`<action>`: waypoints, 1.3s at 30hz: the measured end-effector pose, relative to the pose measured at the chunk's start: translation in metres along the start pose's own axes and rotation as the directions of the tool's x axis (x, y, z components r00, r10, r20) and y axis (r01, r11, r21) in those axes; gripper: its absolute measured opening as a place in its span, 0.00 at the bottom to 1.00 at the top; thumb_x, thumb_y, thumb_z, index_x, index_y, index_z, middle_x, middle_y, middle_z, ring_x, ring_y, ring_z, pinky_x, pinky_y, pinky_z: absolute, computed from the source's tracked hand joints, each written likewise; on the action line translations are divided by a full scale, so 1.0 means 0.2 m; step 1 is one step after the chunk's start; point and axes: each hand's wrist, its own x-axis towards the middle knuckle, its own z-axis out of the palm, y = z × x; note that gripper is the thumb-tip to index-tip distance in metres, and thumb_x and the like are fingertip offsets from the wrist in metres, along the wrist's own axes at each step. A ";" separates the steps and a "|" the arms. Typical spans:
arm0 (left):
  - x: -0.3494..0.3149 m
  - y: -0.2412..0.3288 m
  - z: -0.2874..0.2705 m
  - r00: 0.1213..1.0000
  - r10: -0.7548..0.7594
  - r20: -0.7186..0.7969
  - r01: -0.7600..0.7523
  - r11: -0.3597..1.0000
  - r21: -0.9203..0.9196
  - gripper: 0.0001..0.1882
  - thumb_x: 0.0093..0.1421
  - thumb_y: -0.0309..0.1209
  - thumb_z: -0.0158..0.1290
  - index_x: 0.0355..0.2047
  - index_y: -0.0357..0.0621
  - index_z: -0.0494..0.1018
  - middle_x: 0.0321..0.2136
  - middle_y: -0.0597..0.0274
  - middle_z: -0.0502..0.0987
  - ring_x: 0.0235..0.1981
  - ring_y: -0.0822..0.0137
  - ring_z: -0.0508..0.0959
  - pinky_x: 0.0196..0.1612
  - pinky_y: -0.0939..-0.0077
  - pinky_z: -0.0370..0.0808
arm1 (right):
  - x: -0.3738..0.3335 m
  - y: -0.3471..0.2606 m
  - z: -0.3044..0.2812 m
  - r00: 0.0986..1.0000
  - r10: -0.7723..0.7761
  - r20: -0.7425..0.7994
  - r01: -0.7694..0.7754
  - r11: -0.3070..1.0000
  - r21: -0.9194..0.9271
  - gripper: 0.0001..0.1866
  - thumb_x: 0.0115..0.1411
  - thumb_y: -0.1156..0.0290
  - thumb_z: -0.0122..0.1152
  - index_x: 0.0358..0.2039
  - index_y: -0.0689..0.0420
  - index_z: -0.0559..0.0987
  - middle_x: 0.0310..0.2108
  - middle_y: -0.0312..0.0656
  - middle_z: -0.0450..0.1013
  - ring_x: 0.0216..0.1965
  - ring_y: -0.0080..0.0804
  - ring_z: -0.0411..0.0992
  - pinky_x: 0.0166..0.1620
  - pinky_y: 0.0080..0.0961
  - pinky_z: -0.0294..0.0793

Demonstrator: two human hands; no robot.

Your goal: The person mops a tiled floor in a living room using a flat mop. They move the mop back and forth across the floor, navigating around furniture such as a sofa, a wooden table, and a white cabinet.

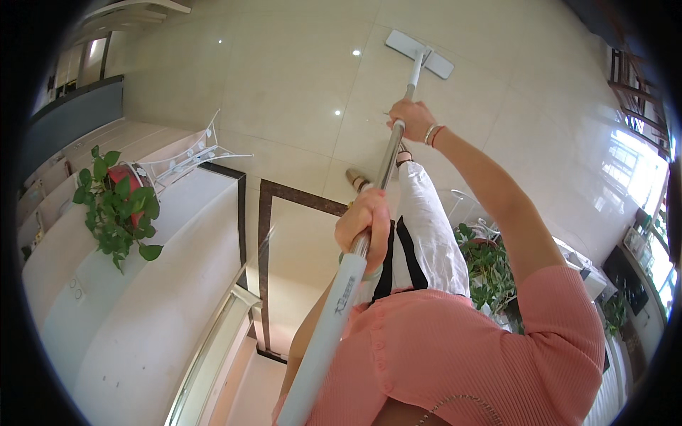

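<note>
A flat mop with a white rectangular head (438, 65) rests on the tiled floor ahead of me. Its metal pole (390, 157) slants back toward my body and ends in a pale grey grip sleeve (323, 341). My left hand (365, 224) is wrapped round the pole just beyond that sleeve, in front of my waist. Farther down, nearer the mop head, my right hand (412, 117) grips the same pole with the arm stretched out. Most of my left forearm is hidden behind the sleeve.
Glossy beige tiles (291, 78) spread ahead, with a dark brown border strip (266, 234) near my feet. On the left a leafy plant in a red pot (124, 188) hangs by a white metal stand (188, 160). Another plant (486, 266) stands right; wooden furniture (636, 92) lies far right.
</note>
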 end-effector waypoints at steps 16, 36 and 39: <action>-0.80 0.26 -1.10 0.991 -0.072 0.114 0.076 0.997 -0.033 0.17 0.52 0.10 0.48 0.14 0.40 0.56 0.15 0.61 0.66 0.19 0.65 0.69 0.41 0.62 0.74 | -0.36 -1.02 0.95 0.984 -0.061 -0.165 0.110 0.946 0.306 0.06 0.48 0.69 0.61 0.21 0.51 0.72 0.23 0.34 0.68 0.38 0.37 0.69 0.39 0.37 0.70; -1.83 0.64 -2.18 0.983 -0.144 -0.116 0.165 0.967 0.195 0.15 0.55 0.13 0.47 0.17 0.41 0.56 0.15 0.58 0.69 0.18 0.64 0.69 0.38 0.58 0.76 | -0.51 -2.37 1.96 0.901 -0.395 -0.180 0.433 0.789 0.436 0.06 0.45 0.73 0.62 0.20 0.47 0.73 0.21 0.32 0.68 0.32 0.37 0.69 0.34 0.35 0.70; -1.94 0.76 -2.21 0.962 -0.184 -0.204 0.235 0.937 0.260 0.16 0.56 0.15 0.48 0.16 0.42 0.57 0.14 0.59 0.69 0.18 0.65 0.69 0.38 0.59 0.76 | -0.60 -2.59 2.05 0.916 -0.392 -0.083 0.380 0.784 0.491 0.07 0.47 0.73 0.61 0.20 0.46 0.72 0.23 0.32 0.69 0.36 0.36 0.68 0.36 0.34 0.70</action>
